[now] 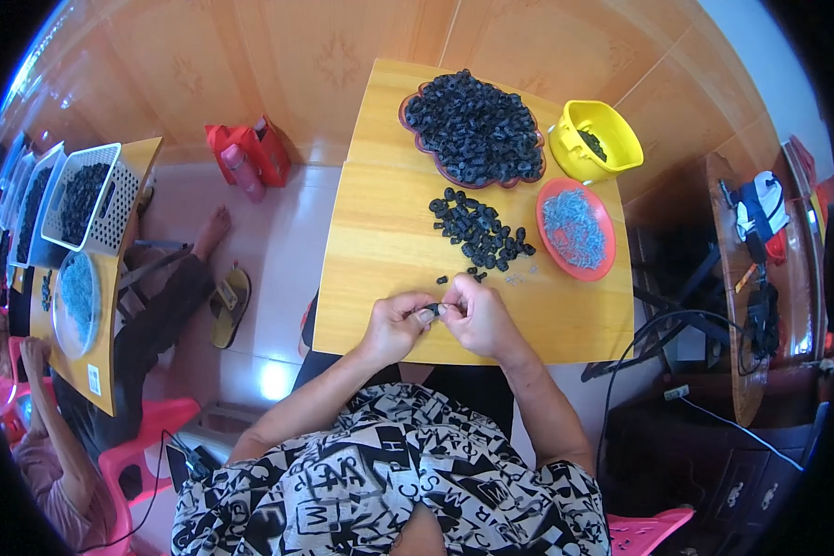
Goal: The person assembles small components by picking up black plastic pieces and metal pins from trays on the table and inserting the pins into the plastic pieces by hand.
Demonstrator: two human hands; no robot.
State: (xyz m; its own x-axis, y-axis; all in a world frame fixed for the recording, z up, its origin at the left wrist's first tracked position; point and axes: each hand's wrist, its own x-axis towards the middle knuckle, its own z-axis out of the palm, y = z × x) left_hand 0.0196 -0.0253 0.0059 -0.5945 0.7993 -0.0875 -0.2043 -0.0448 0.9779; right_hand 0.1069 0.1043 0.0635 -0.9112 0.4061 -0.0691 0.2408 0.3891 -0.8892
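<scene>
While LH [398, 326] holds blk pc [433, 309], RH [477, 319] pinches it.

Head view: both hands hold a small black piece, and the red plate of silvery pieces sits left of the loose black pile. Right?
Not quite. The head view shows the red plate of silvery pieces right of the loose black pile. The left hand and right hand do hold a small black piece.

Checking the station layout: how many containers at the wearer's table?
3: scalloped tray of black parts, far side; yellow bin, far right corner; red plate of silvery pieces, right side, nearer than the bin. None looks hidden.
</scene>
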